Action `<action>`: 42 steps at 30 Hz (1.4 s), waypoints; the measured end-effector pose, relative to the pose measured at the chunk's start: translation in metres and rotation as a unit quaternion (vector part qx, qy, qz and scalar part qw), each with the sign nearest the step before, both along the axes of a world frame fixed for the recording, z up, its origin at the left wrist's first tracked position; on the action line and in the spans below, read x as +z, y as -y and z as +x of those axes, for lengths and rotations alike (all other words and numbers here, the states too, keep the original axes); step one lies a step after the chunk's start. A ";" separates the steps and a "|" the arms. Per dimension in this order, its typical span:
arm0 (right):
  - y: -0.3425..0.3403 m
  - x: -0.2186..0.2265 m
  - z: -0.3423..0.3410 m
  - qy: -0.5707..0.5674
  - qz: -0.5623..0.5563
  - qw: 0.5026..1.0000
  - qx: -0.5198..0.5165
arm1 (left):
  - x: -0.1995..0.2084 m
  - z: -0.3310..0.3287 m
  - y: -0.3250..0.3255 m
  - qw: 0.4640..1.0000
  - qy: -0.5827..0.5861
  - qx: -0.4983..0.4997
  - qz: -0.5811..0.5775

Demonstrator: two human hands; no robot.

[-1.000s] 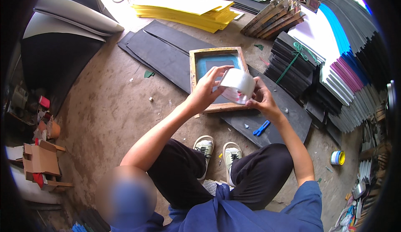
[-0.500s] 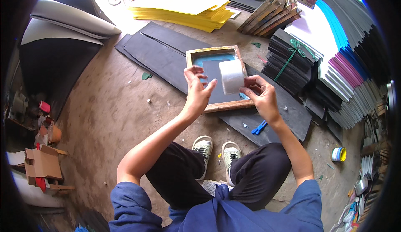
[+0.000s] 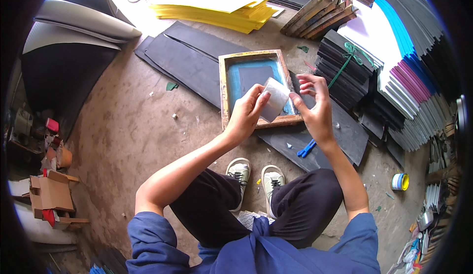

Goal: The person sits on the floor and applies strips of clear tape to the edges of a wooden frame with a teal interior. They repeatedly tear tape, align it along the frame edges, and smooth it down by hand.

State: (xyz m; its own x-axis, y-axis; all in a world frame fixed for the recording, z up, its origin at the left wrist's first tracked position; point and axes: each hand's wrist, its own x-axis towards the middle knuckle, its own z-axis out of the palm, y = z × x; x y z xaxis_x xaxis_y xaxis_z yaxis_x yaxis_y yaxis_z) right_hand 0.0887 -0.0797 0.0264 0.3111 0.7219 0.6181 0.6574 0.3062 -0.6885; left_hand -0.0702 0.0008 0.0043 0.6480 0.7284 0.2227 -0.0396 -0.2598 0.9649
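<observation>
A wide roll of clear tape (image 3: 277, 96) is gripped at its left side by my left hand (image 3: 243, 115), tilted over a wooden frame. My right hand (image 3: 316, 111) is at the roll's right edge. Its thumb reaches the roll, while the other fingers are raised and spread apart. Below lies the wooden frame (image 3: 224, 89), with a blue border (image 3: 233, 75) around a dark rectangle (image 3: 256, 77) inside. The roll and my hands hide the frame's lower middle and part of its right side.
Under the frame, black sheets (image 3: 189, 52) lie on the concrete floor. A blue tool or clip (image 3: 306, 148) rests on them near my right forearm. Yellow sheets (image 3: 212, 15), wooden frames (image 3: 322, 15) and a tied black bundle (image 3: 340, 59) stand beyond. A yellow-and-blue tin (image 3: 400, 182) sits right.
My left hand has moved right and taken hold of the tape roll, which has tilted. My right hand has loosened from its pinch, with its fingers lifted and spread.
</observation>
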 end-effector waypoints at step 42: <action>-0.027 -0.027 -0.004 0.048 -0.045 0.998 -0.009 | -0.027 -0.003 -0.013 0.954 -0.079 -0.060 0.284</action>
